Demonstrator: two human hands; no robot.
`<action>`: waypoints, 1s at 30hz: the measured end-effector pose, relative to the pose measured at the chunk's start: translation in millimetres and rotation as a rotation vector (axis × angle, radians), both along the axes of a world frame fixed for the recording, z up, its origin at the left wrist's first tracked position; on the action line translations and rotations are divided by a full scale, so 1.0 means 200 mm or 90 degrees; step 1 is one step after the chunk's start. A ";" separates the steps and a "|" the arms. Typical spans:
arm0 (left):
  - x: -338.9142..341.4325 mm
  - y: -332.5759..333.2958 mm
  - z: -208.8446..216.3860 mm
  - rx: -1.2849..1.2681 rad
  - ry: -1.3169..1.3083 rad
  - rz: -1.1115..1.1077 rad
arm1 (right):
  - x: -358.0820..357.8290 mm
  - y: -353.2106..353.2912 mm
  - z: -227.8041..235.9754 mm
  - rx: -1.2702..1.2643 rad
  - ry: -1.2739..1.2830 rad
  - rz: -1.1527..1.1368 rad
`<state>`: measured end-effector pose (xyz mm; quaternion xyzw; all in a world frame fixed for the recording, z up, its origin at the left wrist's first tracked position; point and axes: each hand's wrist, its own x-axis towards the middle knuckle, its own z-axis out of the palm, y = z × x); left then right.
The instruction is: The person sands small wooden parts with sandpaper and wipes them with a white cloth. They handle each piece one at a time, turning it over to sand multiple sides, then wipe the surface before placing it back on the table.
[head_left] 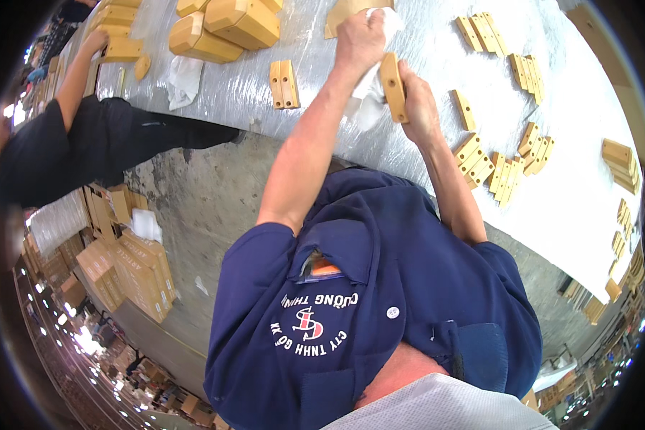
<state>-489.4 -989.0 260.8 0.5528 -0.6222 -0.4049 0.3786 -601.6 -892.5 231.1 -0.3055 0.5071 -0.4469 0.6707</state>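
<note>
Left hand (360, 39) presses white cloth (369, 97) against wooden block (393, 86); right hand (419, 107) apparently grips block's edge.

Both forearms rise from the navy shirt (380, 287) toward the table edge (265, 129), bare below short sleeves. The left arm is extended nearly straight, elbow just short of that edge, wrist over the table. The left hand (360, 39) is closed, knuckles up, fingers clenched around what it grips. The right arm bends more sharply, forearm crossing the same edge. The right hand (417, 107) sits nearer the edge, fingers and thumb pinched shut, beside the left wrist.
</note>
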 end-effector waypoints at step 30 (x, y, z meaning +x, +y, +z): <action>1.34 1.07 -0.38 0.083 1.025 0.182 | 0.90 -0.40 -0.53 -0.229 0.547 0.346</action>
